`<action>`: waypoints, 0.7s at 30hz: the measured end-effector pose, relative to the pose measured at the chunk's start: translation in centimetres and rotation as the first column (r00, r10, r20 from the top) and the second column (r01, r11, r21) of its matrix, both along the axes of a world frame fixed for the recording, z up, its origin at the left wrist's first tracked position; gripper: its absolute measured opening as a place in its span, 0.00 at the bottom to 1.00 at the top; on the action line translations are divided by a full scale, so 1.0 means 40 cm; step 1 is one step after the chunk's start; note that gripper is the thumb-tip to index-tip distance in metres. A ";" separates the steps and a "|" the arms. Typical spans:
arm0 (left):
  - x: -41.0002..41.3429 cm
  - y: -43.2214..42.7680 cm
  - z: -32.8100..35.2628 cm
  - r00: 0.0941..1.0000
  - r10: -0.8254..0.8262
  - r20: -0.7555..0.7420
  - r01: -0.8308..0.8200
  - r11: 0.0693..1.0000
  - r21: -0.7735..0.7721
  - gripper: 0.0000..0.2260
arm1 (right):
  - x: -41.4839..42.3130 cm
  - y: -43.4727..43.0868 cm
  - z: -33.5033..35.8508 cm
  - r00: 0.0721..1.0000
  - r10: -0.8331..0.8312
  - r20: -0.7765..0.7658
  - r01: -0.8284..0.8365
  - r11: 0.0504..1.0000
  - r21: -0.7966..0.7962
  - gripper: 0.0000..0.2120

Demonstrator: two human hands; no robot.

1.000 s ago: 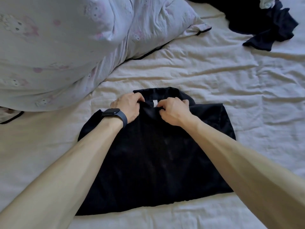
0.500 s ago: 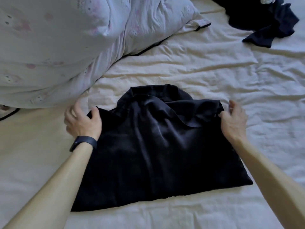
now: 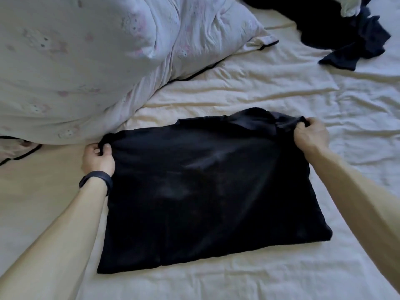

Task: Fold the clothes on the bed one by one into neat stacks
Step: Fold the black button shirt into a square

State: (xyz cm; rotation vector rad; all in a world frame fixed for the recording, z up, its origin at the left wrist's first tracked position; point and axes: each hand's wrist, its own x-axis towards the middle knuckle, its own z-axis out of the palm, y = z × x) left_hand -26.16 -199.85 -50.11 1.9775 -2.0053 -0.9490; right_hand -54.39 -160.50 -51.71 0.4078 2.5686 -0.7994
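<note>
A black garment lies spread flat on the bed, in the middle of the view, with its far edge toward the duvet. The left hand grips the garment's far left corner. Its fingers are curled round a bunch of the cloth, right at the foot of the duvet. A dark band sits on that wrist. The right hand grips the far right corner, where its fingers and thumb pinch a small roll of cloth. Between the two hands the far edge runs fairly straight, except near the right hand, where a fold of the cloth rises in a hump past the edge. The cloth is too dark to tell what sort of garment it is or how many layers lie in it. Both forearms are bare and reach in from the near corners of the view, one on each side of the garment. The duvet, pale with a faint pink print, is heaped at the far left. At the far right, well apart from the garment, a pile of dark clothes lies crumpled on the bed, with a bit of white cloth on top at the edge of the view. The bed's cover is cream and creased.
</note>
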 end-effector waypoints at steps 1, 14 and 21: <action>-0.001 -0.002 -0.006 1.000 -0.016 0.013 0.016 0.999 0.039 0.17 | 0.004 -0.002 -0.001 1.000 -0.012 0.011 0.012 1.000 -0.002 0.16; -0.003 -0.040 -0.059 1.000 -0.004 0.019 0.004 1.000 -0.022 0.17 | -0.039 -0.011 -0.040 0.981 -0.131 -0.143 0.131 0.991 -0.009 0.18; -0.011 -0.010 -0.071 0.998 -0.055 -0.021 0.054 0.998 -0.032 0.19 | -0.034 -0.011 -0.065 0.948 -0.231 -0.220 0.218 0.973 -0.081 0.17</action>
